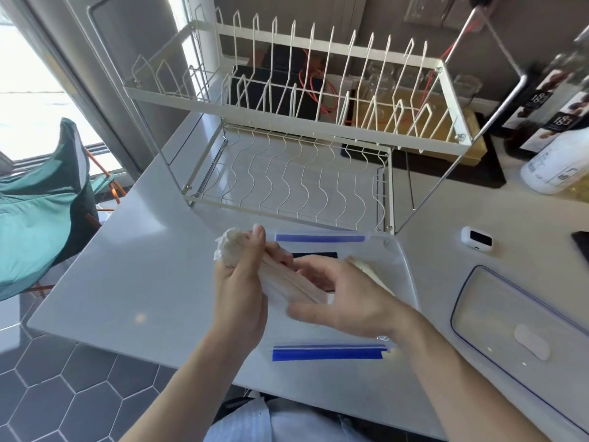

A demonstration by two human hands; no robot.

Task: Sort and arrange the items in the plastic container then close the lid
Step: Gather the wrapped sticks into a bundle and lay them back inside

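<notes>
The left hand has its grip clamped on a bundle of white paper-wrapped sticks, held over the left end of the clear plastic container. The right hand reaches across above the container, fingers loosely spread, touching the bundle. Inside, a dark flat item and another pale packet show. The lid lies off, to the right on the bench, near its front edge.
</notes>
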